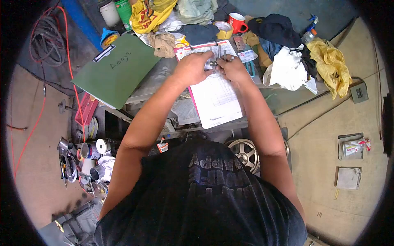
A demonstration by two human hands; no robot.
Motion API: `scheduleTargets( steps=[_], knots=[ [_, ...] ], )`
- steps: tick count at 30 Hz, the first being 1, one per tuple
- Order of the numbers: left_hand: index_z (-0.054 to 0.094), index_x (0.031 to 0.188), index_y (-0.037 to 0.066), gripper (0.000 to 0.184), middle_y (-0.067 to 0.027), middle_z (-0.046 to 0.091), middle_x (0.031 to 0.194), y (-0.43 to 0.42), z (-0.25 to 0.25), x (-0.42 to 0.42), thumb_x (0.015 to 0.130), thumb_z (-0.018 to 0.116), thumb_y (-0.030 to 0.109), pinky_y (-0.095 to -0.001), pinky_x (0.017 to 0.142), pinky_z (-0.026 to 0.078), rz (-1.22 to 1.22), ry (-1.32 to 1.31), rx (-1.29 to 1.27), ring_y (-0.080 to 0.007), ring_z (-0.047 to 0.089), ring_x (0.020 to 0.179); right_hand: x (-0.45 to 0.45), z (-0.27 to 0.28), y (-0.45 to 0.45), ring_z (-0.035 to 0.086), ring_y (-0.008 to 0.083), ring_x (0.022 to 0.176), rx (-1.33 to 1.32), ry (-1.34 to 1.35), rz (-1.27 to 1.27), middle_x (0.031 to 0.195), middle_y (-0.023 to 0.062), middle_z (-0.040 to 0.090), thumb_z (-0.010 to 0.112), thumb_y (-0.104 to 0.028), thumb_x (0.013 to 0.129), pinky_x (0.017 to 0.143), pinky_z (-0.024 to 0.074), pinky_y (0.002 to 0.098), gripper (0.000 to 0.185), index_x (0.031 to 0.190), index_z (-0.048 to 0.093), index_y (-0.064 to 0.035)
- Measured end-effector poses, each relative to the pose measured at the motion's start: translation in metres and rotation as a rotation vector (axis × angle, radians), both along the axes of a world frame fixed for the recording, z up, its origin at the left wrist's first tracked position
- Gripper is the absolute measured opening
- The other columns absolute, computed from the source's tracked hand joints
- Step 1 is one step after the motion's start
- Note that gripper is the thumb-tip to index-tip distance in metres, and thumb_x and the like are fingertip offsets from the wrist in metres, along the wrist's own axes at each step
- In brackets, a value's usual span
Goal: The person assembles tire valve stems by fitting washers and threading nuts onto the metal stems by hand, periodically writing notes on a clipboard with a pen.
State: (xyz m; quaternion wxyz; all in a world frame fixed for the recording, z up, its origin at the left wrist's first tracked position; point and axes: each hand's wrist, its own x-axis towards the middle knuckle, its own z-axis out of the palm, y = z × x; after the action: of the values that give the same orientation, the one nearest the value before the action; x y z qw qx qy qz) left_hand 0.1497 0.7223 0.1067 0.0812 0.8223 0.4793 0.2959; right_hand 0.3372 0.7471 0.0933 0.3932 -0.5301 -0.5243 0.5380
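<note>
Over a clipboard (191,92) with printed sheets (217,102), my two hands are close together. My left hand (192,67) curls its fingers and thumb about a small round metal part (212,63). My right hand (234,70) pinches a grey metal tool (219,50) with two thin prongs pointing away from me. The tool's exact kind is hard to make out, as my fingers cover its lower portion. Tool and metal part meet or nearly meet between the hands. The paper lies on the worn workbench (154,78).
A green folder (119,69) marked "Aegis" lies left. Behind are a yellow bag (150,16), a tape roll (223,30) and a red mug (237,23). Cloths (287,67) and a dark cap (276,30) are piled right. A wheel (245,153) sits below the bench.
</note>
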Motion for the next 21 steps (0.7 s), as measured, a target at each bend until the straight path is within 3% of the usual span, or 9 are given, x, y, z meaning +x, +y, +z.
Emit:
scheduleTargets(
  steps=[12,14,18,20,21],
  knots=[
    [0.067,0.105,0.007,0.025,-0.0174,0.069,0.1,0.003,0.002,0.001,0.083,0.071,0.02,-0.0478,0.082,0.053,-0.002,0.057,-0.003,-0.0369,0.066,0.097,0.002,0.002,-0.003,0.055,0.0137,0.064,0.035,-0.132,0.014,0.076,0.0074,0.065,0.062,-0.015,0.095,0.059,0.0434,0.0307,0.019,0.09,0.065,0.0034],
    [0.066,0.105,0.007,0.025,-0.0175,0.069,0.101,0.006,0.0,0.001,0.084,0.07,0.02,-0.0479,0.082,0.053,-0.012,0.164,-0.042,-0.0363,0.066,0.098,0.002,-0.001,-0.001,0.056,0.0138,0.065,0.058,-0.116,0.027,0.077,0.008,0.066,0.062,-0.014,0.094,0.059,0.0436,0.0308,0.018,0.091,0.065,0.0038],
    [0.066,0.105,0.007,0.024,-0.017,0.069,0.101,-0.002,0.005,0.001,0.085,0.068,0.021,-0.0477,0.082,0.053,0.007,0.092,-0.07,-0.0362,0.066,0.098,0.0,-0.004,0.001,0.057,0.0137,0.065,0.042,-0.062,-0.022,0.077,0.0085,0.066,0.062,-0.013,0.094,0.058,0.044,0.0306,0.017,0.09,0.065,0.0037],
    [0.066,0.107,0.008,0.025,-0.0166,0.069,0.102,0.002,0.0,0.0,0.085,0.067,0.02,-0.0476,0.083,0.053,0.007,0.111,0.001,-0.0358,0.066,0.099,0.0,-0.005,0.001,0.047,0.0064,0.054,0.035,-0.063,0.003,0.072,0.0023,0.061,0.065,-0.016,0.095,0.046,0.0357,0.0229,0.012,0.092,0.062,-0.0045],
    [0.066,0.107,0.008,0.025,-0.0166,0.069,0.102,0.003,-0.002,0.0,0.085,0.067,0.02,-0.0476,0.083,0.053,0.003,0.112,-0.002,-0.0358,0.066,0.099,0.001,-0.004,0.0,0.047,0.0064,0.054,0.032,-0.062,0.0,0.072,0.0023,0.061,0.065,-0.016,0.095,0.046,0.0357,0.0229,0.012,0.092,0.062,-0.0045]
  ],
)
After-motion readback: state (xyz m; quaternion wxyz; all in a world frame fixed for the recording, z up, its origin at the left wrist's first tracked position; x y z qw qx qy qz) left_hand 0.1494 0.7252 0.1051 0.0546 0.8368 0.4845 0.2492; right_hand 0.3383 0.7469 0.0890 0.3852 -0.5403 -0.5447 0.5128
